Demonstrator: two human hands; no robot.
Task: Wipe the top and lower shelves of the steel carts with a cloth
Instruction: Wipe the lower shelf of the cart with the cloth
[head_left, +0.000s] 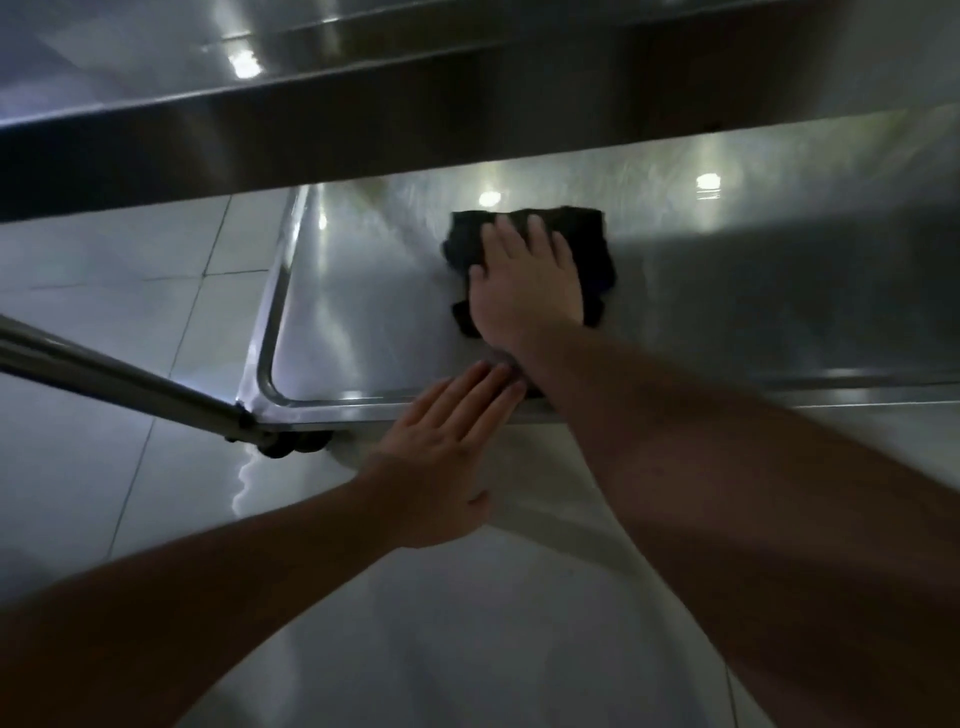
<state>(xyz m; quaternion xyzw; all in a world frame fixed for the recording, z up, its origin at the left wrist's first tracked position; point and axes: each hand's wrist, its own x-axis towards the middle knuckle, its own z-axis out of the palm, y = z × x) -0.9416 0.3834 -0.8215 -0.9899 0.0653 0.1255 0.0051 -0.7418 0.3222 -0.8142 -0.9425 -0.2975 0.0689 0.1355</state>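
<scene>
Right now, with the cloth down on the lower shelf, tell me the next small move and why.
Probably slide the right hand and the dark cloth sideways toward the shelf's left rim. The hand lies flat on the cloth mid-shelf, and bare steel lies between it and that corner. The left hand rests flat on the front edge, apparently steadying the cart.

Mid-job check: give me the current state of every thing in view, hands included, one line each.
right hand: flat, fingers straight, pressing the cloth onto the lower shelf.
left hand: open, fingertips at the shelf's near rim.
cloth: dark, crumpled, lying on the shelf under the hand.
lower shelf: glossy, reflecting lights.
upper shelf: above, nothing visible on it.
caster wheel: on the tiled floor.
</scene>
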